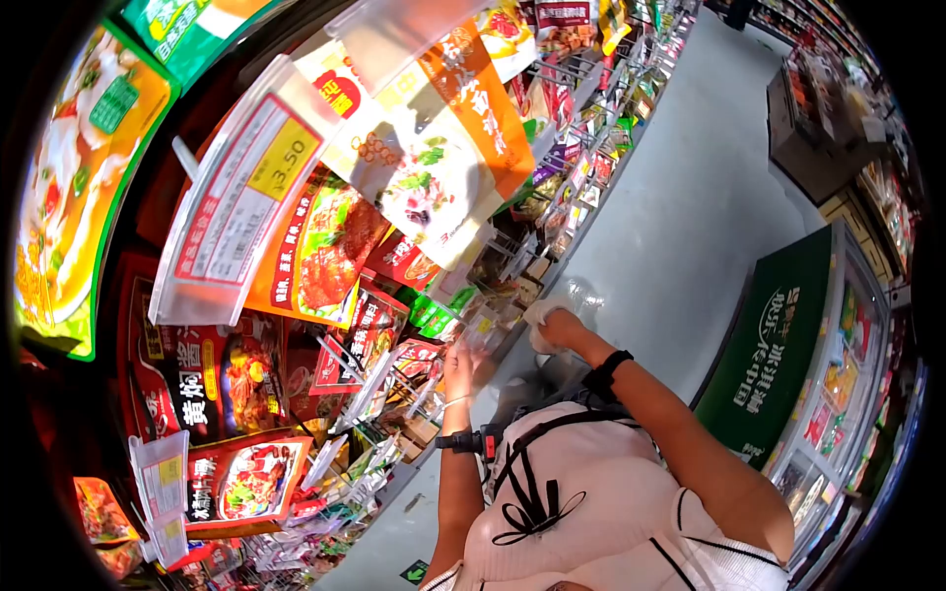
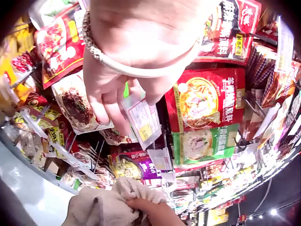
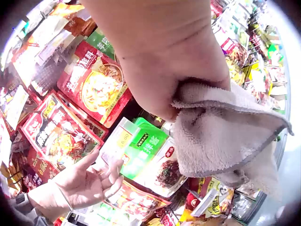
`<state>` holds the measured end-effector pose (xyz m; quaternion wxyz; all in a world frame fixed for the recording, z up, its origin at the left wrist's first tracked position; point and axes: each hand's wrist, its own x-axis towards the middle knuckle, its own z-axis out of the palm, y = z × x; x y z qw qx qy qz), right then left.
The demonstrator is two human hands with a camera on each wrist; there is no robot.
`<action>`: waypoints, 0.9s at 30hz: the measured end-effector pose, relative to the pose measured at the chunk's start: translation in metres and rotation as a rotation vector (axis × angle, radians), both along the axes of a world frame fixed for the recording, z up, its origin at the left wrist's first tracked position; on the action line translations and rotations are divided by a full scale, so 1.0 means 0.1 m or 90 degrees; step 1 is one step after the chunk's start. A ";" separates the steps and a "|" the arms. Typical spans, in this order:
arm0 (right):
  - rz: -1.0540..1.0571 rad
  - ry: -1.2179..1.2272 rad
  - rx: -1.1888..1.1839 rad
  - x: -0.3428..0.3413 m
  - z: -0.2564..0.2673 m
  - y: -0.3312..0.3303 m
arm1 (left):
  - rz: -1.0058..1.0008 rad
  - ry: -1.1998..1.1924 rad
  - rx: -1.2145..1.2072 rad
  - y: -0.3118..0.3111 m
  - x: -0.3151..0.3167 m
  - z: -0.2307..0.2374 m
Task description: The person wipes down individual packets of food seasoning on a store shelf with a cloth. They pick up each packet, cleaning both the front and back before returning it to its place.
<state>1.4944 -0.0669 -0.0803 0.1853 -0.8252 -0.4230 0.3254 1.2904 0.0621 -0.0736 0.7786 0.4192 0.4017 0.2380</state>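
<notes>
My right hand (image 3: 155,89) grips a light grey cloth (image 3: 221,132), which bunches over the fingers and hangs down with a dark stitched edge. In the head view this hand (image 1: 564,331) is to the right of the other, off the shelf front. My left hand (image 2: 136,61), with a pale bracelet, reaches among hanging seasoning packets. Its fingers are loosely bent and spread from the thumb beside a clear price tag holder (image 2: 143,123); in the right wrist view its palm (image 3: 87,186) shows. Close by hang a green-and-white sauce packet (image 3: 146,148) and a red noodle-picture packet (image 2: 202,101).
Racks of packets on metal hooks run along the left, with a large price tag (image 1: 241,187) jutting out near the head camera. The grey aisle floor (image 1: 650,227) lies to the right. Beyond it stands a chest freezer (image 1: 778,345) with a green side.
</notes>
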 end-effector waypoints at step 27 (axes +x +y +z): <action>-0.240 0.182 0.206 0.75 0.00 0.70 | -0.063 0.073 0.343 -0.07 1.27 0.03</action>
